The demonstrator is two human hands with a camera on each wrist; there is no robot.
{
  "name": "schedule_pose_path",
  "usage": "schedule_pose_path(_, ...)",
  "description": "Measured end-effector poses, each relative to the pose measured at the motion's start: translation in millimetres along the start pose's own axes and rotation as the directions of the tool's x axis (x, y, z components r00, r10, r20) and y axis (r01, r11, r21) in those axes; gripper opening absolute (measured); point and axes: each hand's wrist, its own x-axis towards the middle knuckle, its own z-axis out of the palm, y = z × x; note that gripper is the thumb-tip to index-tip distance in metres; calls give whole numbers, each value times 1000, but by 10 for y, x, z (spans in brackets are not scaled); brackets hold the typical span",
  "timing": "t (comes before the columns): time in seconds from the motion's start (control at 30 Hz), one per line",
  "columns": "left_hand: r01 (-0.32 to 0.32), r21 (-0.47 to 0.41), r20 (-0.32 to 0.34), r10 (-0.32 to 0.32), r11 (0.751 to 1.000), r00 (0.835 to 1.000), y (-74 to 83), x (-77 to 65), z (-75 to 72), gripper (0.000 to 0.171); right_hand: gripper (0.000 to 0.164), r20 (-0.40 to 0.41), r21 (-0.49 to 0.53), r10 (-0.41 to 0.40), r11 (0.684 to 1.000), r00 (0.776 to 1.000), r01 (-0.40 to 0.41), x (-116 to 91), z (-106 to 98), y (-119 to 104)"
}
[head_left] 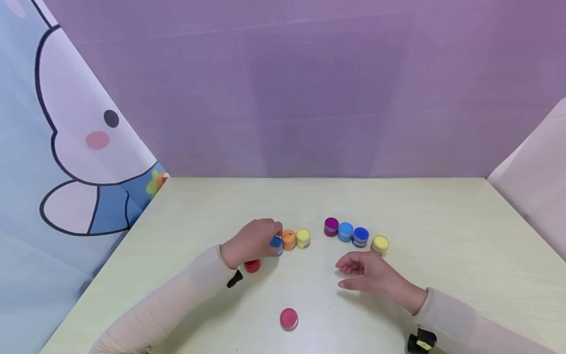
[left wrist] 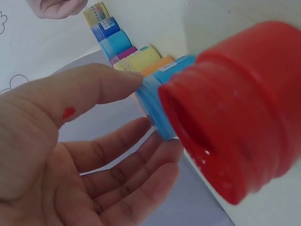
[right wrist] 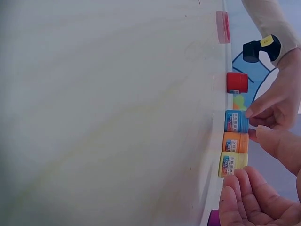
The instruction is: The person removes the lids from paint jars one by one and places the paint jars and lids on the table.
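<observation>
My left hand (head_left: 254, 242) pinches a blue paint jar (left wrist: 157, 106) between thumb and fingers, the jar standing on the table in a short row. A red smear marks the left thumb (left wrist: 89, 92). Beside that hand stands a red jar (left wrist: 249, 103) without a lid, its threaded mouth showing. An orange jar (head_left: 289, 239) and a yellow jar (head_left: 303, 238) stand in the row to the right of the blue one. My right hand (head_left: 376, 278) hovers over the table with relaxed fingers, holding nothing, just in front of another yellow jar (head_left: 380, 244).
A purple jar (head_left: 331, 226), a light blue jar (head_left: 345, 231) and a dark blue jar (head_left: 360, 236) form a second row at the right. One pinkish-red lid (head_left: 289, 319) lies near the front of the pale table (head_left: 212, 196). Behind hangs a purple cloth (head_left: 327, 88).
</observation>
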Motion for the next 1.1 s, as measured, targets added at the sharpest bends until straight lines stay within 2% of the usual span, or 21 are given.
schedule_pose_path(0.2,19,0,1,-19,1000,1000,13,-7,5,31,31,0,-13,-1,1000,1000,1,2,5,3)
schedule_pose_path(0.37,-3,0,5,3,1000,1000,49,-33,-8,27,30,10,-2,10,1000,1000,-10,-9,14,10)
schedule_pose_path(0.53,-82,-20,-2,82,996,997,149,-50,-52,19,31,15,-16,9,1000,1000,-9,-5,-4,-12)
schedule_pose_path(0.67,-158,14,7,158,987,987,277,-32,-64,16,31,23,-18,0,1000,1000,1,13,-17,-40)
schedule_pose_path(0.9,-259,116,80,251,959,965,553,59,-5,17,32,24,-19,-7,1000,1000,7,48,-17,-27)
schedule_pose_path(1.1,-335,93,130,322,938,938,767,142,38,19,35,44,-65,-19,998,999,22,90,-11,18)
